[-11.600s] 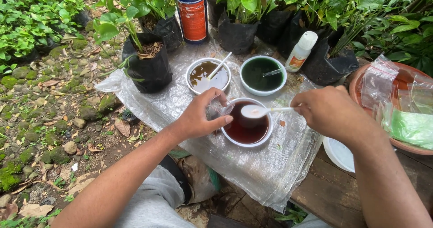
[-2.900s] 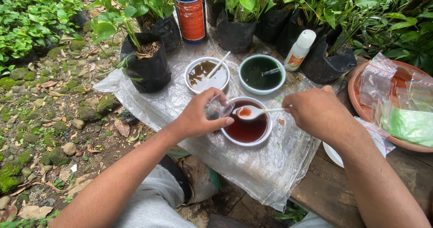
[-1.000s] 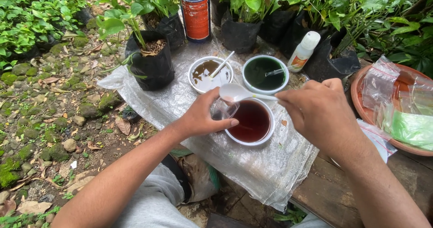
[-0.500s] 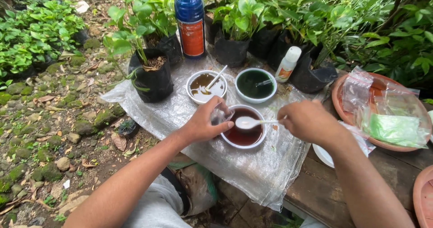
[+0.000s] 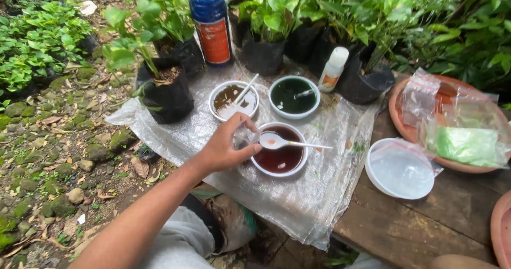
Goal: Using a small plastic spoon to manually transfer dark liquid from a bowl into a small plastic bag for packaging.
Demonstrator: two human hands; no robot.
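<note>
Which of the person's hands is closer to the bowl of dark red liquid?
Left. The left hand is at the rim of the red bowl, pinching a small clear bag beside it. The right hand is barely in view, only a bit of skin showing at the bottom edge, far from the bowl.

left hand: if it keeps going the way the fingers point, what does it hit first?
Likely the white spoon resting across the bowl of dark red liquid. The left hand holds a small clear bag beside that bowl's rim; depth is uncertain.
</note>
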